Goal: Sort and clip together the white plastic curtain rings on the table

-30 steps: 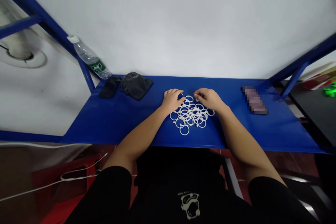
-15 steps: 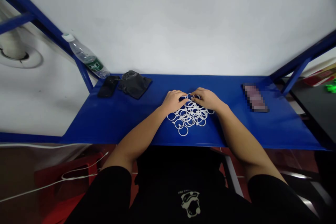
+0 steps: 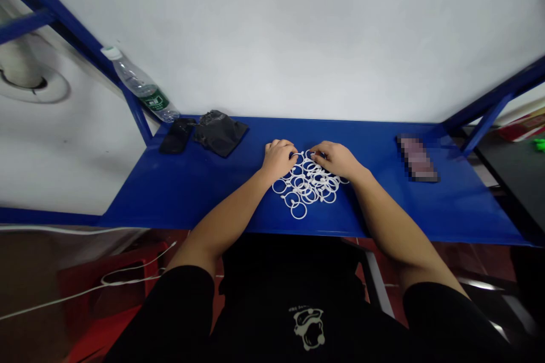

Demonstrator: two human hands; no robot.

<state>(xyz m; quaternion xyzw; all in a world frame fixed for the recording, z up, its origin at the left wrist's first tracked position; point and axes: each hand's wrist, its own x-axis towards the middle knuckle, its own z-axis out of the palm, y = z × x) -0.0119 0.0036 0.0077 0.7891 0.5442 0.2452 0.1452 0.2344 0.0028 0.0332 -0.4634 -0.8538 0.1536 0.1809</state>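
White plastic curtain rings (image 3: 298, 211), each with a small knob, lie in a loose overlapping pile on the blue tabletop (image 3: 179, 193). My left hand (image 3: 279, 157) is at the pile's far left edge, its thumb and fingers closed on one ring (image 3: 300, 162). Across a small gap, my right hand (image 3: 334, 157) pinches another ring (image 3: 308, 153) at the far right of the pile. Both hands rest low, close to the table, and their curled fingers partly hide the rings beneath.
At the back left are a black phone (image 3: 177, 136), a dark drawstring pouch (image 3: 220, 133) and a plastic bottle (image 3: 142, 88) leaning by the blue frame. A pixelated phone-shaped object (image 3: 417, 157) lies at the right. Behind the table rises a white wall (image 3: 298, 39).
My fingertips have moved apart, the left hand shifting slightly left. Two rings that were close together between the hands now show separately, one at each hand.
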